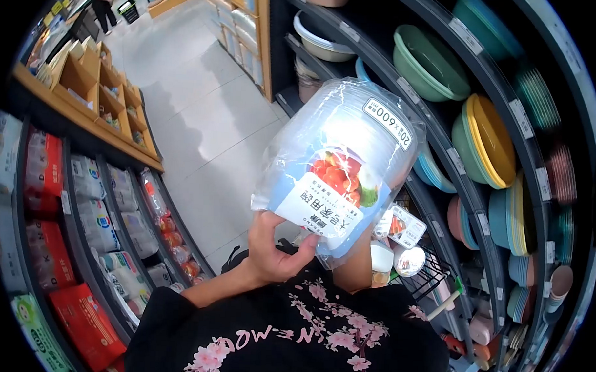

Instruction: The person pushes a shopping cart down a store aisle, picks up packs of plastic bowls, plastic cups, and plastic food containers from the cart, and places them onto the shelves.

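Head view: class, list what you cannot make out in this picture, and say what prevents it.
- The right hand: head view, hidden behind the bowl pack.
- The bowl pack's underside: head view, turned away from the camera.
- The distant person's head: head view, cut off by the top edge.
- Print on the shelf price tags: head view, too small.

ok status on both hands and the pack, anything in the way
Left hand gripping bowl pack by near edge. Right hand hidden behind pack. Pack in clear wrap. Wire basket beside it, nothing seen blocking.
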The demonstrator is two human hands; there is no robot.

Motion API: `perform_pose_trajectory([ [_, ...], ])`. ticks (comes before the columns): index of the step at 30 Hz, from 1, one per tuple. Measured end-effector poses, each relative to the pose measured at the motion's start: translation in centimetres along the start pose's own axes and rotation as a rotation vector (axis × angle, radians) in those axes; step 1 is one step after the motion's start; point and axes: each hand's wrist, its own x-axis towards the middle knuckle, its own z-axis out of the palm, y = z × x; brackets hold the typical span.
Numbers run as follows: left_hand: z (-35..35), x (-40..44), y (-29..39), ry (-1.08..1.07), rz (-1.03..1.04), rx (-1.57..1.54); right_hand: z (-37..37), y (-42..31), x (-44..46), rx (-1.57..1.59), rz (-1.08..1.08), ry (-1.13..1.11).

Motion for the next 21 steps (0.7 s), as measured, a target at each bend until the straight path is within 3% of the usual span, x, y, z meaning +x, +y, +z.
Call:
perform_pose_trajectory([
  [8, -5.6, -0.5, -1.5, 0.092, -0.068, 0.047, 5.5, 4.2, -4.8, 0.005, 0.093, -0.114],
  [11, -8.6, -0.4, -1.6, 0.166, -0.139, -0.074, 7.2, 6.1, -6.9, 0.005, 0.11, -0.17],
  [12, -9.9, -0.1, -1.7, 0.244, -0.192, -0.256, 7.5, 6.9, -8.0, 0.003, 0.097, -0.182],
  [13, -11.6, 0.3, -1.5, 0.325, -0.237, -0.437, 7.4, 7.8, -9.0, -0.033, 0.037, -0.203],
  [14, -14.0, 0.9, -1.0, 0.336, -0.247, -0.407, 7.1, 9.1, -10.4, -0.087, -0.075, -0.235],
  [15, -16.6, 0.7, -1.6, 0.351, -0.323, -0.449, 3.9, 13.0, -11.9, -0.35, -0.402, -0.346],
  [16, -18.9, 1.2, -1.0, 0.37, -0.309, -0.531, 3.6, 13.0, -14.4, -0.324, -0.377, -0.393],
  [18, -23.6, 0.8, -1.6, 0.437, -0.24, -0.698, 2.5, 12.5, -20.4, -0.54, -0.172, -0.928],
  [19, -26.0, 0.9, -1.1, 0.391, -0.171, -0.723, -1.9, 16.1, -22.8, -0.717, -0.06, -1.14],
  [21, -29.5, 0.4, -0.7, 0.437, -0.169, -0.498, -2.0, 18.1, -25.8, -0.61, -0.222, -1.685],
])
